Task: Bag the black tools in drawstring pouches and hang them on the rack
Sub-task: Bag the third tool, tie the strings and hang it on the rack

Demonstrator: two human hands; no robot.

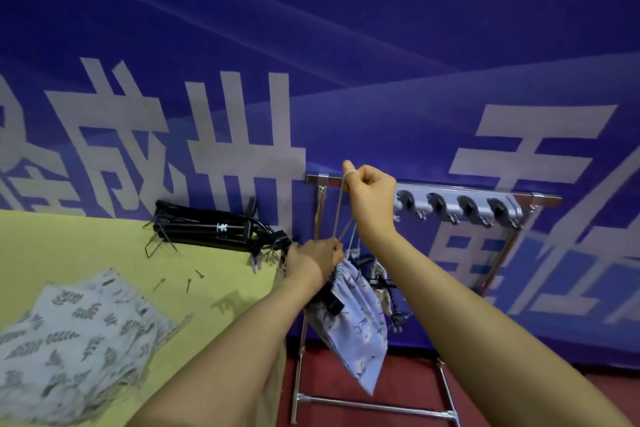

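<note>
Drawstring pouch (353, 319) hangs just past the counter's (214, 274) right edge, before the rack (485, 196). Our left hand (317, 258) pinches its gathered mouth; our right hand (372, 194) pulls the cord (337, 208) upward. More black tools (207, 227) lie far on the counter.

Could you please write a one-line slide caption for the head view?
Left hand grips the pouch neck while right hand pulls its drawstring up beside the rack.

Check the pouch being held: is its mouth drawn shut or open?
Drawn shut: pouch gathered under left hand; right hand pulls cord taut.
</note>
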